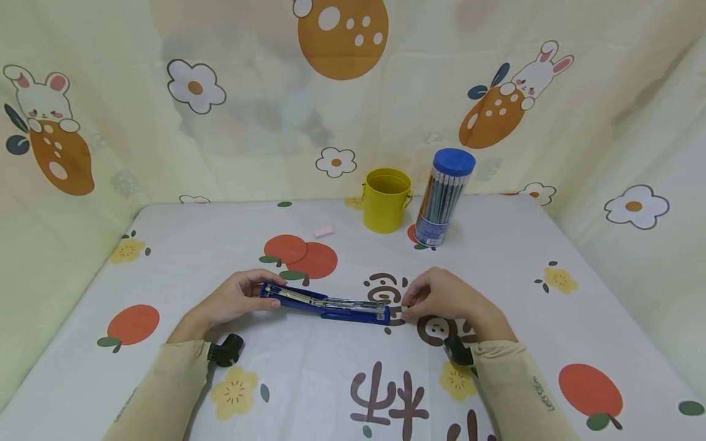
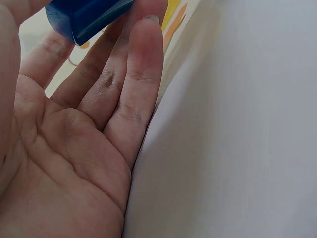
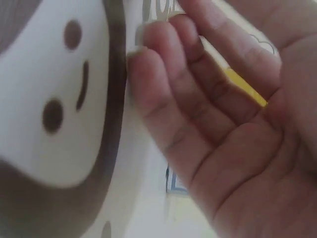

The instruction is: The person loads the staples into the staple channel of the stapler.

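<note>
A blue stapler (image 1: 325, 304) lies opened out at the middle of the table in the head view, its metal staple channel facing up. My left hand (image 1: 238, 298) grips its left end between thumb and fingers. That blue end (image 2: 89, 17) shows at the top of the left wrist view, above the palm. Just off the stapler's right end, my right hand (image 1: 444, 300) has thumb and forefinger together on a small silvery piece (image 1: 404, 310), mostly hidden by the fingertips. In the right wrist view the other fingers (image 3: 153, 84) are bent beside the tabletop.
Behind the hands stand a yellow bucket (image 1: 384, 205) and a clear tub of pencils (image 1: 444, 196) with a blue lid. A small pink eraser (image 1: 323, 232) lies left of the bucket. Printed cloth covers the table (image 1: 298, 380), and a patterned curtain (image 1: 254, 135) hangs behind it.
</note>
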`<state>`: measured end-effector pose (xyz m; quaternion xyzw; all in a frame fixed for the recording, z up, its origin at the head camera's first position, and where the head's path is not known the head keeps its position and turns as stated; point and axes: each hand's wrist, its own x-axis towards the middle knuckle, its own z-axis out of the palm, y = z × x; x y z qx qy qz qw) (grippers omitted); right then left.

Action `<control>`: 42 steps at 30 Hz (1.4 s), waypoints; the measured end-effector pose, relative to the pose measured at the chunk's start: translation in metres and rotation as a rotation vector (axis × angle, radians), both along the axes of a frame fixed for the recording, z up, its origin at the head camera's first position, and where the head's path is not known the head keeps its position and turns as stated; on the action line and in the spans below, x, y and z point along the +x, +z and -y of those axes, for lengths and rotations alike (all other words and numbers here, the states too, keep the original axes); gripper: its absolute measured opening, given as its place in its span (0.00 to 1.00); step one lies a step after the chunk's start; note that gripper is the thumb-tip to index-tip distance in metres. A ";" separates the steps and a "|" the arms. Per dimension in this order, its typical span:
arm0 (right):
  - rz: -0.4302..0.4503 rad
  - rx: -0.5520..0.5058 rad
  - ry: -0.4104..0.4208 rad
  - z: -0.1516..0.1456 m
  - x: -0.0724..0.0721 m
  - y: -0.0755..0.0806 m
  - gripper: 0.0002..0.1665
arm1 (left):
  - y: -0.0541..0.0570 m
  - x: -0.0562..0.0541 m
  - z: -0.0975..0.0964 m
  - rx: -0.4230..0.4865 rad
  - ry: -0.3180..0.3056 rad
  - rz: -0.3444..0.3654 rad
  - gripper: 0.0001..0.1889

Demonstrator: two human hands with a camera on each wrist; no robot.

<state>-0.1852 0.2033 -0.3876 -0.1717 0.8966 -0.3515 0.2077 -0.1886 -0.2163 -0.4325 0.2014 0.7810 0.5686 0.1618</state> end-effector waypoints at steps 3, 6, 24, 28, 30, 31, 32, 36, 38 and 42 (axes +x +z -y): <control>-0.042 -0.045 0.002 0.005 -0.001 0.002 0.08 | 0.001 -0.001 0.000 -0.003 0.002 -0.001 0.23; -0.065 -0.089 -0.007 0.012 0.000 0.002 0.08 | 0.001 -0.001 0.000 -0.006 0.005 0.003 0.23; -0.141 -0.083 0.002 0.054 0.012 -0.001 0.05 | -0.001 -0.001 0.001 0.000 0.005 0.004 0.24; -0.136 -0.076 -0.001 0.055 0.012 0.001 0.05 | -0.001 -0.001 0.001 0.010 -0.005 0.004 0.24; -0.135 -0.073 -0.003 0.055 0.013 0.001 0.05 | -0.001 -0.001 0.000 0.008 -0.008 0.001 0.24; -0.135 -0.070 -0.006 0.055 0.013 0.002 0.05 | -0.001 -0.001 0.000 0.005 -0.007 0.000 0.24; -0.133 -0.067 -0.008 0.055 0.013 0.002 0.05 | -0.001 -0.001 0.000 0.001 -0.005 -0.003 0.24; -0.139 -0.048 -0.010 0.057 0.013 0.003 0.05 | 0.000 -0.001 0.001 -0.007 -0.001 -0.011 0.23; -0.147 -0.037 -0.007 0.057 0.013 0.003 0.04 | 0.001 -0.001 0.001 -0.012 0.005 -0.012 0.22; -0.161 -0.026 0.008 0.057 0.013 0.002 0.07 | 0.000 0.000 0.001 -0.022 0.014 -0.011 0.23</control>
